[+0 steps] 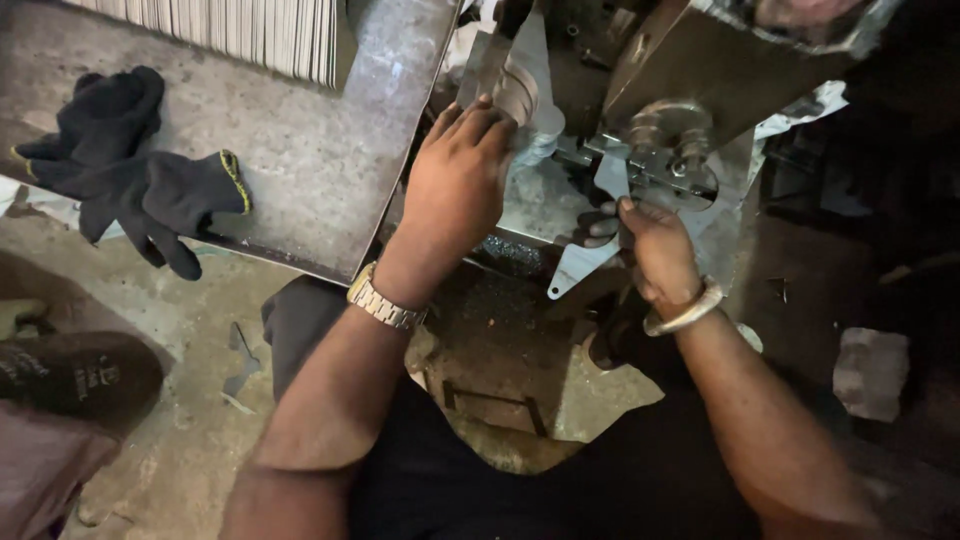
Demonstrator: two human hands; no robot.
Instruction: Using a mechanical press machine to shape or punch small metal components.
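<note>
My left hand (455, 185), with a metal watch (383, 303) on its wrist, reaches up onto a round metal part (515, 92) of a press machine (690, 60) and its fingers curl over that part. My right hand (655, 250), wearing a steel bangle (685, 313), pinches a thin flat cut metal piece (590, 255) and holds it under the machine's tooling (672, 140). The piece's lower pointed end hangs free below my fingers.
A pair of dark gloves (130, 170) lies on a steel bench plate (320, 150) at the left. A stack of thin metal sheets (250, 30) stands at the top left. Metal scraps (240, 365) lie on the concrete floor. Someone's shoe (70, 375) sits at the far left.
</note>
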